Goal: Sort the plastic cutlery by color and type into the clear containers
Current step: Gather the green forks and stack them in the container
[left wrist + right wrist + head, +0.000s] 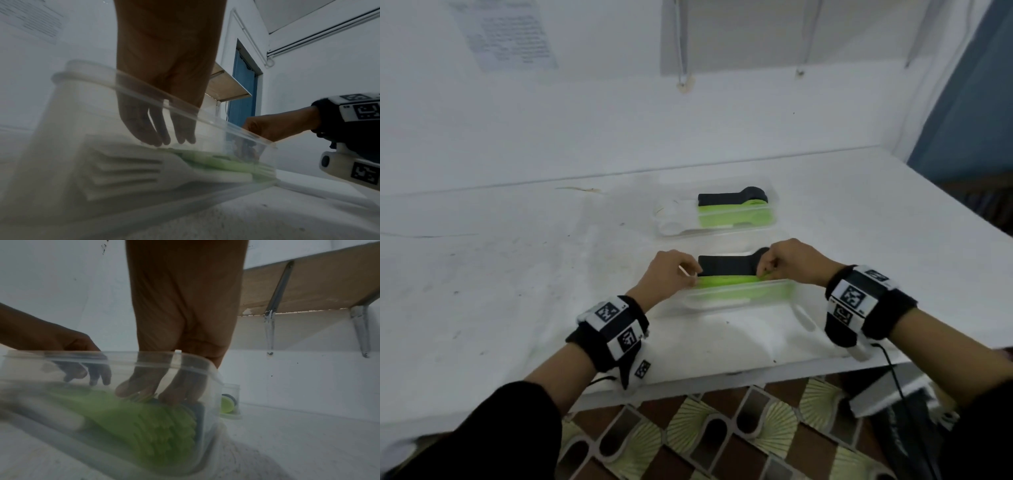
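The near clear container (pixel 789 291) holds rows of black forks (pixel 726 265), green forks (pixel 736 291) and white forks (pixel 123 170). Both my hands reach down into it. My left hand (pixel 693 278) pinches the handle end of the top green fork (pixel 729 280). At the tine end, my right hand (pixel 765 272) pinches the same fork, its fingertips (pixel 141 391) on the green tines. The fork lies level on the green row (pixel 154 426). The far clear container (pixel 664 228) holds black spoons (pixel 732 197), green spoons (pixel 736 217) and white pieces.
A white utensil (pixel 804 317) lies on the white table (pixel 517 274) just right of the near container. The wall runs close behind the far container. The table's front edge is near my wrists, with patterned floor below.
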Demonstrator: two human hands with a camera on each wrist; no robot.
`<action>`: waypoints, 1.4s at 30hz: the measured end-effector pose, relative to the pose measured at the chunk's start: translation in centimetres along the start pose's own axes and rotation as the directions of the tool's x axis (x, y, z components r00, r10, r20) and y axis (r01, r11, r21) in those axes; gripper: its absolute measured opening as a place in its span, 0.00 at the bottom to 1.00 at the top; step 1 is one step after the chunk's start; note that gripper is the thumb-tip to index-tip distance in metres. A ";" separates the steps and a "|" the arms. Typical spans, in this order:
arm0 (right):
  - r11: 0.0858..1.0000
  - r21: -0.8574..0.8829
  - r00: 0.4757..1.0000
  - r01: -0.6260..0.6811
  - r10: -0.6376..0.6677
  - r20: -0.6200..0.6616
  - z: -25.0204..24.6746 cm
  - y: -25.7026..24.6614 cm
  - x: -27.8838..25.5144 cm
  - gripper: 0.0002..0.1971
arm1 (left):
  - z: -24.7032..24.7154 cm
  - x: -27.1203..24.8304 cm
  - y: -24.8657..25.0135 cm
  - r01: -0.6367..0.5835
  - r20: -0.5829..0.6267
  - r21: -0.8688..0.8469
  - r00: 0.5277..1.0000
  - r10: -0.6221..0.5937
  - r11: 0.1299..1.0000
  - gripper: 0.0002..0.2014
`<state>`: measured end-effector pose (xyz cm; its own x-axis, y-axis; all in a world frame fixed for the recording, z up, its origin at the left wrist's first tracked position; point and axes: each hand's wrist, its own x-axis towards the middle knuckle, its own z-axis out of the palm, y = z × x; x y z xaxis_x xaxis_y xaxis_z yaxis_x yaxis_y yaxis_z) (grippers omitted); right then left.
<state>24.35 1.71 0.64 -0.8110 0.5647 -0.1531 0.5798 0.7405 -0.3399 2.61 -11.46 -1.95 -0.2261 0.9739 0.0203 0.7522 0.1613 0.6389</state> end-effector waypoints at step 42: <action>0.976 0.201 0.796 0.082 -0.185 0.576 -3.3 1.0 4.4 0.02 | 0.7 3.0 1.5 -0.121 0.515 -0.086 0.844 0.148 0.989 0.04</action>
<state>21.59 6.13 2.67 -0.7983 0.1022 -0.5935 0.4838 0.6957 -0.5310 3.44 -8.16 -1.48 0.2395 0.9282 -0.2846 0.7177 0.0281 0.6958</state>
